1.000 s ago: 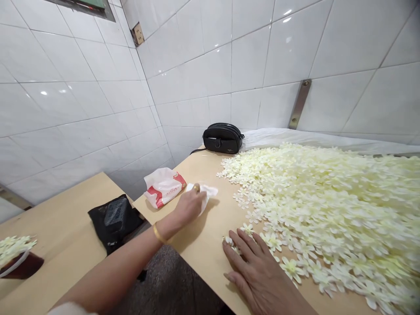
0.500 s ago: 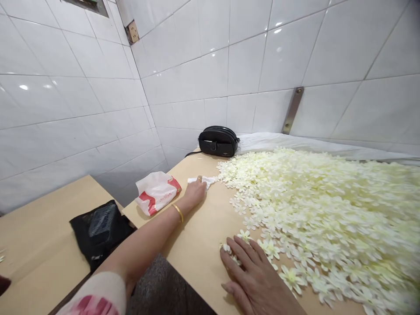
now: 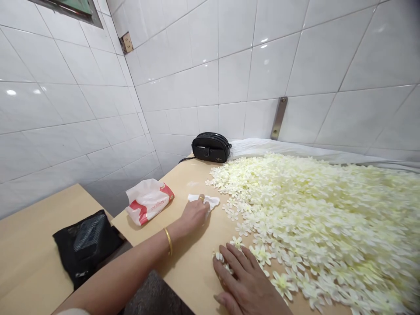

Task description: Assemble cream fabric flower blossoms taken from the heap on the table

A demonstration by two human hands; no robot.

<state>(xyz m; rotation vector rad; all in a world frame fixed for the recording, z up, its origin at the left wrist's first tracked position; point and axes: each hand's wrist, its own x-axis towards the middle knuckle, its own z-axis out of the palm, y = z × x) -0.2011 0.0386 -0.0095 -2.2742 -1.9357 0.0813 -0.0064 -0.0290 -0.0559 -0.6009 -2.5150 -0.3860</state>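
My left hand (image 3: 196, 214), with a gold ring and bracelet, is closed on a crumpled white tissue (image 3: 212, 201) pressed to the tan tabletop (image 3: 183, 267). A faint whitish smear shows on the surface just beyond the tissue. My right hand (image 3: 244, 280) lies flat at the near edge of a large heap of pale yellow-white artificial flowers (image 3: 315, 210). Its fingers are stretched out, and a few loose blossoms lie around and partly beneath the fingertips. To the left of my left hand sits a white and red plastic tissue pack (image 3: 149, 202).
A small black bag (image 3: 211, 148) stands at the back by the tiled wall. A black mesh pouch (image 3: 87, 245) lies on a second tan table (image 3: 29, 245) at left. White sheeting (image 3: 259, 146) runs behind the flowers, below a metal bracket (image 3: 279, 118).
My left hand has drawn the tissue back across the tabletop, nearer to me, leaving the smear beyond it. My right hand stays among the flowers. The view has shifted slightly.
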